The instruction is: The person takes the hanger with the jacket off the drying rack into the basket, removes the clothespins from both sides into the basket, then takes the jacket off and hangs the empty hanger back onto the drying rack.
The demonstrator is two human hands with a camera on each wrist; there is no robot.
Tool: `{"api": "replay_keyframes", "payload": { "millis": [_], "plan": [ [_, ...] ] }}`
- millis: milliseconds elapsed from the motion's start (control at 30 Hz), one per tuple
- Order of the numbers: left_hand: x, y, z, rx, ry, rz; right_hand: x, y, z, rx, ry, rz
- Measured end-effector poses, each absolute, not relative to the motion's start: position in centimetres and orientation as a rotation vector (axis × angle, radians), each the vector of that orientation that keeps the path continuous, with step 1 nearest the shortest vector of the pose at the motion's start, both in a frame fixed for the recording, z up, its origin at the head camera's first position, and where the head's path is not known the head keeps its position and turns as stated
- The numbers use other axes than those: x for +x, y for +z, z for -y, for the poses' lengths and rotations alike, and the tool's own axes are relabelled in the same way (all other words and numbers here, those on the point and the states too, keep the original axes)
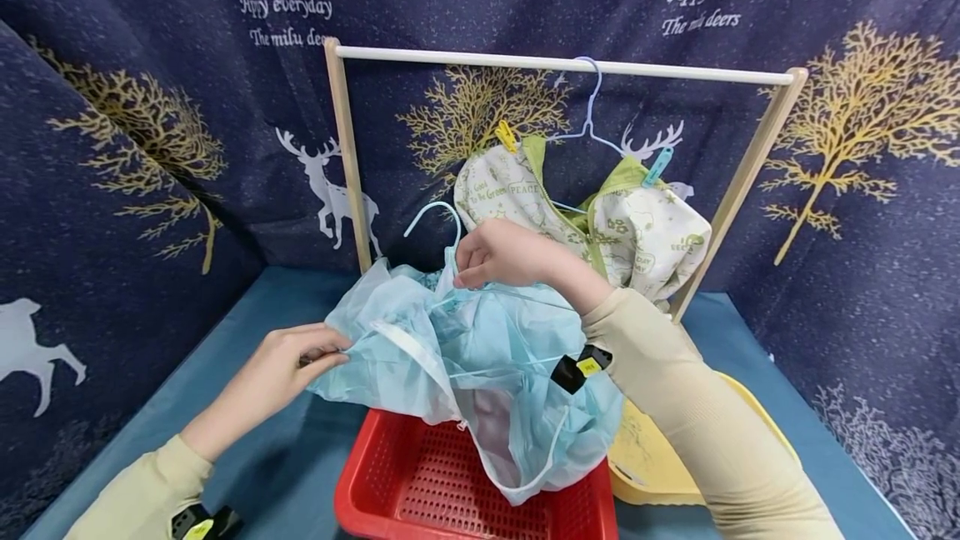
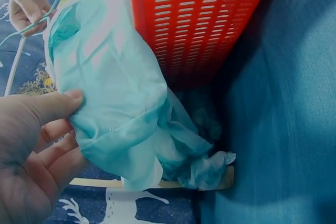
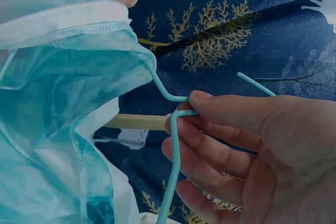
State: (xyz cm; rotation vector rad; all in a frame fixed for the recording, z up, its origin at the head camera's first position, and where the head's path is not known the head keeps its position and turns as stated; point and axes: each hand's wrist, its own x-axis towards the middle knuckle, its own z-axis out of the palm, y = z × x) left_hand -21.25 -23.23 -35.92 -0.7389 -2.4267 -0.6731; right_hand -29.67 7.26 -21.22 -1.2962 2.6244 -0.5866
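My right hand (image 1: 504, 255) pinches the neck of a light blue clothes hanger (image 3: 176, 145), just under its hook. A thin, sheer light blue jacket (image 1: 420, 348) with a white zipper hangs about the hanger's arms, one shoulder over the hanger's left side. At the jacket's left edge, my left hand (image 1: 303, 365) pinches the cloth between thumb and fingers; in the left wrist view the thumb lies on the blue fabric (image 2: 115, 93). The lower part of the jacket droops over a red plastic basket (image 1: 442, 473).
Behind stands a wooden rack with a white rod (image 1: 465, 59). From it hangs a white and green patterned garment (image 1: 645, 223) on a blue hanger (image 1: 588, 119), held by a yellow clip (image 1: 506, 137) and a blue clip (image 1: 658, 167). A yellow basin (image 1: 652, 457) sits right of the basket.
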Motion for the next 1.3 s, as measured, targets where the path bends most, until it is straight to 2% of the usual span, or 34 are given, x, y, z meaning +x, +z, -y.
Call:
{"api": "replay_keyframes", "payload": {
  "millis": [400, 1300],
  "plan": [
    [-21.1, -35.3, 22.9, -0.796, -0.725, 2.407, -29.3, -22.0, -9.9, -1.126, -0.649, -2.668],
    [-20.4, -32.6, 21.1, -0.696, -0.695, 2.518, -29.5, -21.2, -16.5, -1.058, -0.838, -2.631]
  ]
}}
